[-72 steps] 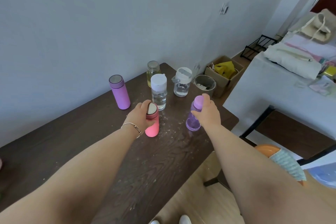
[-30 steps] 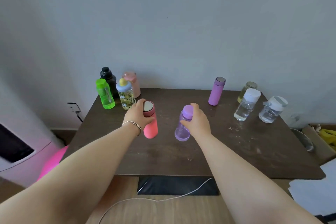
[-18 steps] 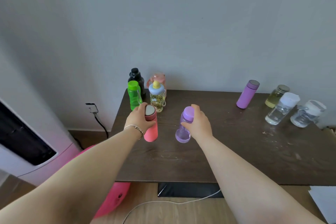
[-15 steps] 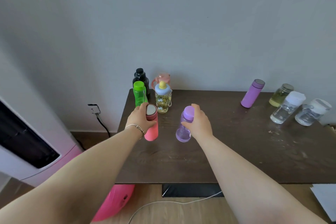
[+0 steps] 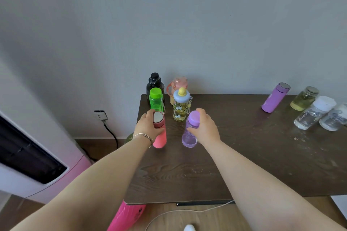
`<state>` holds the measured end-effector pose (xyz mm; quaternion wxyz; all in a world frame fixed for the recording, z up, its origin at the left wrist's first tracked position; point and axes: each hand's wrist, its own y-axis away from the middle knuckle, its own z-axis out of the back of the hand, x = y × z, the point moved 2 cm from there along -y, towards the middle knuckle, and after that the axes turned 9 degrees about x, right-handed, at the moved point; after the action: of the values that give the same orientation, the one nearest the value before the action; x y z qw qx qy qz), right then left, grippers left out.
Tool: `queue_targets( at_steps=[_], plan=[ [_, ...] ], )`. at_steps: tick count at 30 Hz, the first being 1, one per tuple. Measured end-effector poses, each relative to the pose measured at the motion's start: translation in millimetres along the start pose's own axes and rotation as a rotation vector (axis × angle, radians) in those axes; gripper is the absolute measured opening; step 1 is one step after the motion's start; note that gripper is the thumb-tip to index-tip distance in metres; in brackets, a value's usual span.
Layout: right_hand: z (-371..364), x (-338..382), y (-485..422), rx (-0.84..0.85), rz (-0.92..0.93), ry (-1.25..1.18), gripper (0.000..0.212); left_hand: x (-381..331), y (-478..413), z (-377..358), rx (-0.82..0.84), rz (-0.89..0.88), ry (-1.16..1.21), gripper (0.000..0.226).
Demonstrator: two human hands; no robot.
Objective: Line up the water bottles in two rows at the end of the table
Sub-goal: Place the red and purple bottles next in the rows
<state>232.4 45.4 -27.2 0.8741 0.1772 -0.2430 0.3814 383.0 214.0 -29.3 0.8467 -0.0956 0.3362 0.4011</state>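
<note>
My left hand [image 5: 146, 127] grips a coral-pink flask [image 5: 160, 138] and my right hand [image 5: 205, 129] grips a clear purple bottle [image 5: 189, 137], both just in front of a group at the table's left end. That group holds a green bottle [image 5: 156, 100], a patterned bottle with a blue lid [image 5: 180, 107], a black bottle [image 5: 155, 82] and a pink handled bottle [image 5: 178, 83]. At the right end stand a purple flask [image 5: 275, 97], a jar of yellowish liquid [image 5: 304, 98] and two clear bottles, one [image 5: 313, 113] beside the other [image 5: 334, 118].
The dark wooden table [image 5: 225, 165] stands against a grey wall. A white and pink appliance [image 5: 33, 159] is left of the table, with a wall socket and cable [image 5: 101, 116] behind. A pink object [image 5: 125, 215] and a white cable [image 5: 187, 210] lie on the floor.
Both hands have carried the pink flask and the purple bottle from the right end of the table to the left end, close behind the green and patterned bottles.
</note>
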Motion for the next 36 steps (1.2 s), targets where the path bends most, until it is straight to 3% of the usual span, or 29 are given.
queue_targets(
  at_steps=[10,20,36],
  plan=[
    [-28.8,0.5,-55.4,0.051,0.038,-0.047,0.067,17.0,-45.8,-10.7,-0.011,0.078,-0.028,0.07],
    [-45.0,-4.5,-74.1,0.075,0.079,-0.069,0.072,24.1,-63.2,-18.2,-0.002,0.085,-0.052,0.071],
    [-43.5,0.4,-77.2,0.175,0.137,0.177,0.086,22.7,-63.8,-17.6,0.112,0.055,-0.215,0.082]
  ],
)
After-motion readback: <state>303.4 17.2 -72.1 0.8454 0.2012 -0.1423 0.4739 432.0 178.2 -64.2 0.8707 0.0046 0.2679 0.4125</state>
